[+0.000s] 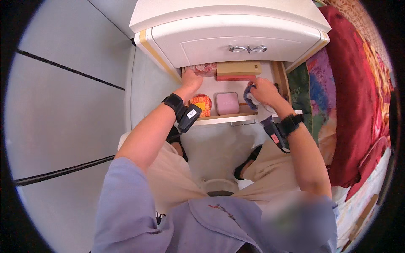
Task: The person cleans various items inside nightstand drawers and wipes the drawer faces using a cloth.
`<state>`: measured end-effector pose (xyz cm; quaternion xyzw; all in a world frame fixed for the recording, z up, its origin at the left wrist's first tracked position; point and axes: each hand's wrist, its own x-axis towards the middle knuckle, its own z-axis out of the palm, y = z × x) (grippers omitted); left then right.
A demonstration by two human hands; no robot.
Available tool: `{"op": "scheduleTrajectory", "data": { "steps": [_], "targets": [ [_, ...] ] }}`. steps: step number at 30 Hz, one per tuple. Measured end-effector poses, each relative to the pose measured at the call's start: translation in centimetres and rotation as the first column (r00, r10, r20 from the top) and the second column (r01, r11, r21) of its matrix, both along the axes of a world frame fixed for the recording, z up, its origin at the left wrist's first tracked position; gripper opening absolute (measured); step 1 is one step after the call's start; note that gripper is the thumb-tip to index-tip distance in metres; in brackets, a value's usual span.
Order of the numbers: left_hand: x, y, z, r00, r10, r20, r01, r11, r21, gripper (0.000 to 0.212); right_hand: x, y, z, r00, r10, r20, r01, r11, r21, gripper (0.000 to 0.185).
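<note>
An open drawer (218,120) of a white cabinet lies before me. My left hand (192,80) is at its back left corner, against the near side of a floral-patterned box (207,69); its fingertips are partly hidden, so a grip cannot be made out. On the right, my right hand (265,91) grips a bunched blue-and-white cloth (250,97) that hangs over the drawer's front right part. A tan Xiaomi box (237,68) rests on a red box (235,78) at the back. Nearer me are a pink square tin (227,103) and an orange patterned box (205,110) with a yellow patch.
A closed upper drawer (208,38) with a bow-shaped metal handle (248,49) overhangs the open one. Grey panels (63,117) stand at the left. Right of the cabinet lies a dark red blanket (351,126). A white bin (218,183) stands between my legs.
</note>
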<state>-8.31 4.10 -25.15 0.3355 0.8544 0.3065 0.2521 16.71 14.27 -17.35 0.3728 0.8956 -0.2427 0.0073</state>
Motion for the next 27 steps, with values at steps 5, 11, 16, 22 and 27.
{"op": "scheduleTrajectory", "data": {
  "steps": [5,11,16,22,27],
  "targets": [
    [0.5,0.2,0.1,0.902,-0.164,-0.4,0.139,0.986,-0.091,0.059,-2.8,1.4,-3.9,0.989,-0.106,0.101,0.109,0.994,-0.031,0.029],
    [-0.4,0.3,0.1,0.659,-0.493,-0.568,0.424,0.867,-0.261,0.056,-4.1,1.4,-5.5,0.994,-0.078,0.077,0.085,0.992,-0.092,0.032],
    [-1.5,2.8,-0.3,0.648,-0.604,-0.464,0.47,0.796,-0.381,0.042,-3.2,1.4,-5.3,0.997,0.009,0.071,0.005,0.981,-0.194,0.032],
    [-1.6,4.2,-0.2,0.692,-0.599,-0.404,0.417,0.788,-0.454,0.049,-2.2,1.4,-3.9,0.98,0.063,0.187,0.007,0.935,-0.354,0.041],
    [-1.2,3.5,0.6,0.616,-0.649,-0.447,0.476,0.758,-0.446,0.067,-2.1,0.6,-1.6,0.948,0.179,0.264,-0.076,0.931,-0.358,0.065]
  ]
}}
